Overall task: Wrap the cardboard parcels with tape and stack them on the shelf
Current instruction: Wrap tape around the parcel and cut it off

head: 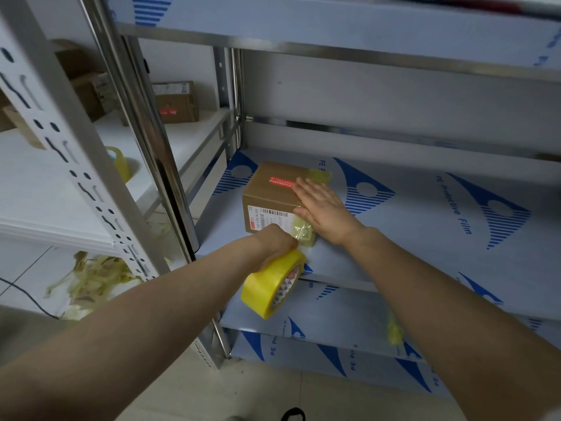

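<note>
A small cardboard parcel [273, 192] with a red sticker on top and a white barcode label on its front stands on the film-covered metal shelf [425, 226]. Yellowish tape runs over its right edge and down its front corner. My right hand [324, 212] lies flat, fingers straight, on the parcel's top right side. My left hand [273, 246] grips a yellow tape roll [273, 288] just below the parcel's front, at the shelf's front edge. A strip of tape stretches from the roll to the parcel's lower front corner.
Another tape roll [120, 162] and several cardboard boxes [176, 101] sit on the white shelf to the left. A perforated upright post [76, 165] stands between. Crumpled tape scraps [91, 284] lie on the floor. A lower film-covered shelf [334, 317] carries a tape scrap.
</note>
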